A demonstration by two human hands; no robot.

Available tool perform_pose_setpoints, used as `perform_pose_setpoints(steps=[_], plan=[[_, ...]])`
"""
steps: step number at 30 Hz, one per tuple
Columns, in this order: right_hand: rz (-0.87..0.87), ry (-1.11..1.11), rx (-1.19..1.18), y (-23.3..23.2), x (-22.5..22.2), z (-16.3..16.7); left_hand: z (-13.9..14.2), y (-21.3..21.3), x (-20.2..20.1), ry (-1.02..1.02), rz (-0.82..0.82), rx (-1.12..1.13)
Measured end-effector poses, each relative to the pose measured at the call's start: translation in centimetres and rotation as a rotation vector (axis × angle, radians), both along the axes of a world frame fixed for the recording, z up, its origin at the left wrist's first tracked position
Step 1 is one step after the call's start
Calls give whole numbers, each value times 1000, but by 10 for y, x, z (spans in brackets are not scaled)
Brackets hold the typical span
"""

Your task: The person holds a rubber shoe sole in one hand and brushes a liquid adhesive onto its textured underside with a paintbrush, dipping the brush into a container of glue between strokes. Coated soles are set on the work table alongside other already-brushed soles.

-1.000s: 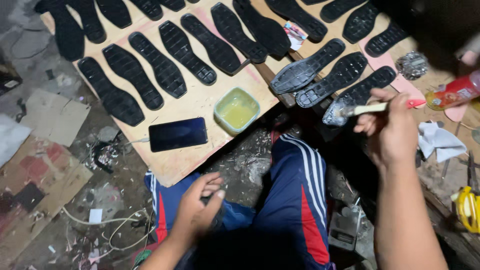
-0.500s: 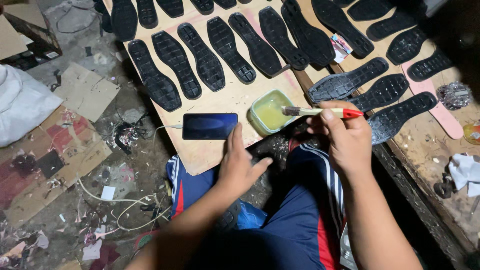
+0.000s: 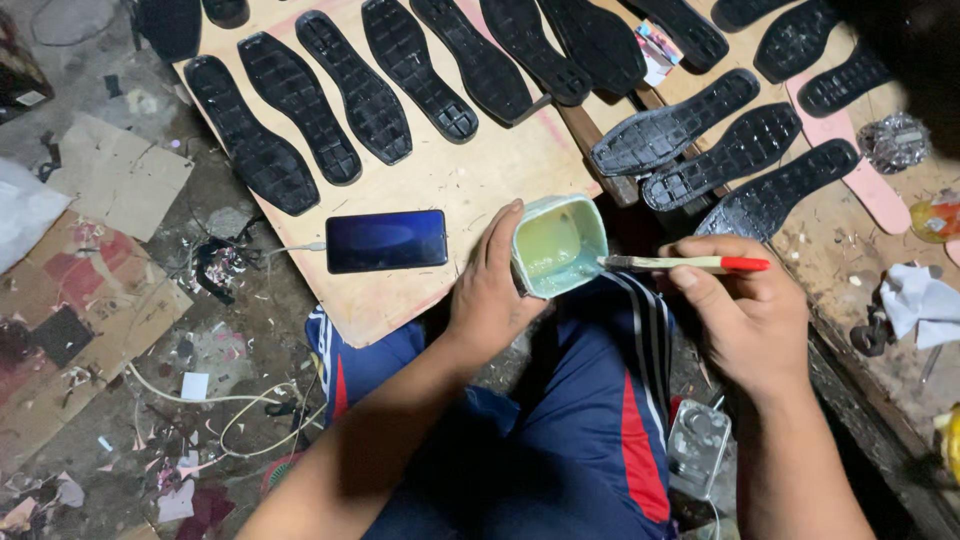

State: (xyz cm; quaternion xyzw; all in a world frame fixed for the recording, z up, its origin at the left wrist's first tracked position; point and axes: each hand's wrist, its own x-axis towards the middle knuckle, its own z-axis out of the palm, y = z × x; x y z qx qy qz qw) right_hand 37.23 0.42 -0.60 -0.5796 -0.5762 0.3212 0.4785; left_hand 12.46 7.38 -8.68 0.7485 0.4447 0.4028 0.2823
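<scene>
Gripping a tilted green cup (image 3: 560, 243) of pale glue, the left hand (image 3: 492, 292) holds it by the phone (image 3: 386, 240); right hand (image 3: 745, 312) fingers pinch a brush (image 3: 685, 264), bristles at the cup's rim.

1. one view only, from a camera worn on the person's head, so no second view shares the scene.
2. it looks steeply down over the lap, facing forward across the wooden board (image 3: 440, 190) laid with black soles (image 3: 355, 95).
3. it sits close: the left hand (image 3: 495, 290) and right hand (image 3: 745, 315) fill the lower middle, forearms running off the bottom edge.
4. the floor (image 3: 110, 330) takes the left side, the desk (image 3: 870, 260) the right.
</scene>
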Motion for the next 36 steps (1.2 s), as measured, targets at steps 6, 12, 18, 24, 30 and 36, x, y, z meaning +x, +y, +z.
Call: perform_pose_setpoints(steps=[6,12,18,24,30,36], plan=[[246,-404,-57,-1,-13,13,4,-35,-2,-32,-144,52],[378,-605,-67,3,-34,17,0,-45,-3,24,-158,67],[369,-646,-97,1,-38,9,-7,-53,-1,14,-199,35],[295,-311,-230,0,-33,3,-9,-55,1,-36,-222,-52],[371,-380,-128,-7,-43,-3,-9,-54,-1,-37,-259,-22],[446,-363,-137,-8,-42,-6,-11,-56,-2,-55,-275,3]])
